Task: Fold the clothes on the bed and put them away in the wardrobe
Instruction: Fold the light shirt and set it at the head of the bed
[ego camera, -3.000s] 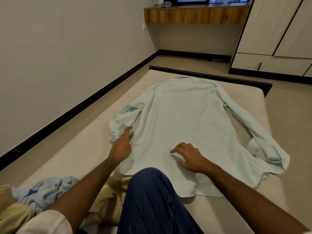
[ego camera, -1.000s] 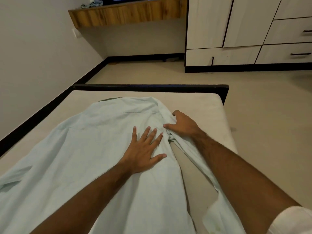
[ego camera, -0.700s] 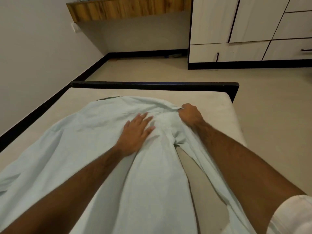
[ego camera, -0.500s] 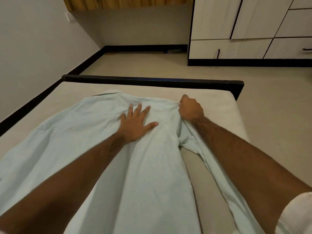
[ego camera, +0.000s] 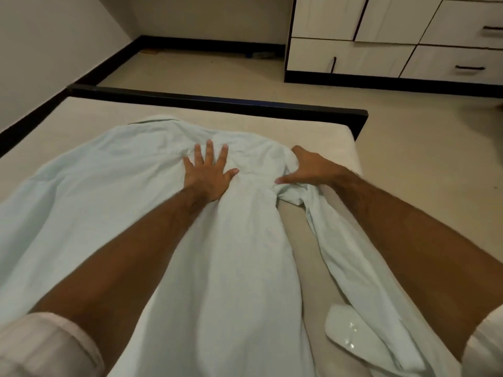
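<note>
A pale mint long-sleeved shirt (ego camera: pixel 223 268) lies spread on the bed (ego camera: pixel 340 142), collar toward the far end. My left hand (ego camera: pixel 208 172) presses flat on the upper back just below the collar, fingers straight and spread. To its right, my right hand (ego camera: pixel 310 170) grips the bunched right shoulder where the sleeve joins, thumb pointing left. The right sleeve (ego camera: pixel 351 270) trails back along the mattress to its cuff (ego camera: pixel 345 330). The wardrobe (ego camera: pixel 353 58) stands shut across the floor at the far right.
A black bed frame edge (ego camera: pixel 217 100) closes the far end of the mattress. Beige floor lies between the bed and the wardrobe drawers (ego camera: pixel 460 68). A grey wall with black skirting (ego camera: pixel 89 72) runs along the left.
My right hand took hold of the shirt's right shoulder and drew it inward toward the middle. My left hand moved up to the collar area and stays flat there.
</note>
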Motion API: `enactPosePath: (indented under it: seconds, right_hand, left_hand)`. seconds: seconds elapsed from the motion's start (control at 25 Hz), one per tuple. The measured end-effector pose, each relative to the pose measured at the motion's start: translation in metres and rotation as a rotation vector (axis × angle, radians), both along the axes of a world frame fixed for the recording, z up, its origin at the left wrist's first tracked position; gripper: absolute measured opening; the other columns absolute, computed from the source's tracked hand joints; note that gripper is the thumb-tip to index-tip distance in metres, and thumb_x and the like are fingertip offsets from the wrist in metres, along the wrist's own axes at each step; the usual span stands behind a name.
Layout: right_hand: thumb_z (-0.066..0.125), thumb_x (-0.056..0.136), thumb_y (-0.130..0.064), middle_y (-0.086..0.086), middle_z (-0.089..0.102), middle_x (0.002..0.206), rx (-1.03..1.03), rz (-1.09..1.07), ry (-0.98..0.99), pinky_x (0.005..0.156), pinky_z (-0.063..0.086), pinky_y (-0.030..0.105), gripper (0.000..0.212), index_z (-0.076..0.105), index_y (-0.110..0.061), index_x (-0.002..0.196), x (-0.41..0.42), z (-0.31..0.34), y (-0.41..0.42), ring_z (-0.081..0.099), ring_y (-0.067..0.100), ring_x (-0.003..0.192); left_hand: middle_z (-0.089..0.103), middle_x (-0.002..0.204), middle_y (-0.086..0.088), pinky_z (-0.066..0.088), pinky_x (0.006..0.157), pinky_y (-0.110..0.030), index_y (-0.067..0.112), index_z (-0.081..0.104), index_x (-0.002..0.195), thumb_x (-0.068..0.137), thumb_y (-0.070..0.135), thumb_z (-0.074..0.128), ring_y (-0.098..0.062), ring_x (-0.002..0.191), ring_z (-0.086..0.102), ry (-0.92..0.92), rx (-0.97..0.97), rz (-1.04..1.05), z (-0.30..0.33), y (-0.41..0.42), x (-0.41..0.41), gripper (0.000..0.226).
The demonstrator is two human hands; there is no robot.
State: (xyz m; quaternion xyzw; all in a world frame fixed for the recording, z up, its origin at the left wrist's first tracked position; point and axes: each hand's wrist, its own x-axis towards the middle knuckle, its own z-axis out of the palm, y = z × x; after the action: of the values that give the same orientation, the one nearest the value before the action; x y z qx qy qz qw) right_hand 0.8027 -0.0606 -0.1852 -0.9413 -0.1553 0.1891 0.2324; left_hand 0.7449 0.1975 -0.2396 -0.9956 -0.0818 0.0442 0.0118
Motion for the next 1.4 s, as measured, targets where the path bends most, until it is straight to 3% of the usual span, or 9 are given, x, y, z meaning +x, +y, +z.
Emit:
enactPosePath:
  seconds: [0.2, 0.32, 0.48, 0.6, 0.76, 1.0, 1.16, 1.28, 1.4]
  right_hand:
    - [0.064, 0.093, -0.017, 0.018, 0.058, 0.131, 0.075, -0.189, -0.048, 0.082, 0.044, 0.031, 0.052, 0.040, -0.013, 0.139, -0.069, -0.009, -0.066, 0.059, 0.031, 0.107]
    - [0.056, 0.089, -0.003, 0.018, 0.049, 0.134, 0.238, -0.227, -0.170, 0.093, 0.043, 0.033, 0.051, 0.042, -0.011, 0.137, -0.124, 0.003, -0.060, 0.054, 0.033, 0.115]
    - [0.059, 0.092, -0.023, 0.002, 0.052, 0.123, 0.038, 0.086, -0.593, 0.090, 0.039, 0.041, 0.021, 0.065, -0.021, 0.111, -0.247, 0.014, -0.061, 0.048, 0.027, 0.109]
    - [0.051, 0.099, -0.044, 0.003, 0.055, 0.117, -0.019, 0.174, -0.314, 0.089, 0.042, 0.037, 0.037, 0.056, -0.019, 0.125, -0.327, 0.001, -0.064, 0.054, 0.025, 0.107]
    - [0.059, 0.097, -0.038, 0.007, 0.051, 0.132, 0.185, -0.037, -0.065, 0.102, 0.046, 0.037, 0.059, 0.035, -0.013, 0.144, -0.346, -0.008, -0.048, 0.053, 0.025, 0.121]
    - [0.061, 0.096, -0.036, -0.006, 0.061, 0.092, 0.385, -0.114, 0.316, 0.075, 0.045, 0.028, 0.018, 0.053, -0.020, 0.097, -0.359, -0.016, -0.077, 0.060, 0.013, 0.086]
    - [0.059, 0.099, -0.039, -0.011, 0.045, 0.055, 0.655, -0.313, 0.265, 0.062, 0.040, 0.027, 0.044, 0.040, -0.019, 0.064, -0.372, -0.023, -0.090, 0.046, 0.005, 0.056]
    - [0.070, 0.089, -0.046, -0.016, 0.063, 0.079, 0.736, -0.348, 0.247, 0.073, 0.052, 0.022, 0.026, 0.052, -0.028, 0.086, -0.379, -0.026, -0.088, 0.061, 0.001, 0.073]
    - [0.077, 0.084, -0.043, -0.009, 0.066, 0.117, 0.724, -0.225, 0.394, 0.094, 0.055, 0.030, 0.045, 0.048, -0.034, 0.118, -0.380, -0.027, -0.091, 0.066, 0.006, 0.104]
  left_hand:
    - [0.001, 0.168, -0.002, 0.001, 0.121, -0.057, 0.038, 0.005, 0.158, 0.099, 0.064, 0.025, -0.027, 0.154, -0.001, 0.007, -0.413, -0.204, 0.019, -0.083, -0.116, 0.067]
    - [0.000, 0.167, -0.007, 0.008, 0.119, -0.064, 0.045, -0.004, 0.156, 0.091, 0.077, 0.015, -0.033, 0.153, 0.001, -0.001, -0.188, -0.418, 0.014, -0.106, -0.165, 0.074]
    - [0.032, 0.154, -0.011, 0.032, 0.109, -0.062, 0.032, 0.035, 0.145, 0.096, 0.066, 0.033, -0.036, 0.140, 0.034, 0.013, -0.172, -0.382, 0.027, -0.112, -0.151, 0.060]
    - [0.045, 0.134, -0.009, 0.048, 0.093, -0.050, 0.021, 0.044, 0.138, 0.100, 0.050, 0.040, -0.037, 0.117, 0.050, -0.022, -0.149, -0.321, 0.040, -0.118, -0.128, 0.048]
    - [0.038, 0.147, -0.004, 0.046, 0.094, -0.051, 0.025, 0.030, 0.151, 0.099, 0.046, 0.043, -0.037, 0.128, 0.040, 0.063, -0.064, -0.196, 0.058, -0.130, -0.101, 0.058]
    - [0.020, 0.162, 0.000, 0.041, 0.104, -0.052, 0.021, 0.004, 0.159, 0.092, 0.036, 0.052, -0.039, 0.138, 0.029, 0.131, -0.119, -0.104, 0.055, -0.146, -0.099, 0.084]
    - [0.017, 0.164, -0.004, 0.047, 0.094, -0.048, 0.028, 0.007, 0.158, 0.085, 0.022, 0.058, -0.040, 0.126, 0.046, 0.020, -0.151, -0.119, 0.057, -0.148, -0.101, 0.089]
    - [0.027, 0.157, -0.009, 0.050, 0.079, -0.039, 0.031, 0.027, 0.148, 0.083, 0.014, 0.060, -0.037, 0.106, 0.060, -0.098, -0.303, -0.236, 0.054, -0.132, -0.112, 0.075]
    - [0.047, 0.135, -0.008, 0.046, 0.088, -0.038, 0.028, 0.042, 0.127, 0.091, 0.010, 0.056, -0.032, 0.112, 0.056, -0.109, -0.448, -0.289, 0.052, -0.112, -0.118, 0.043]
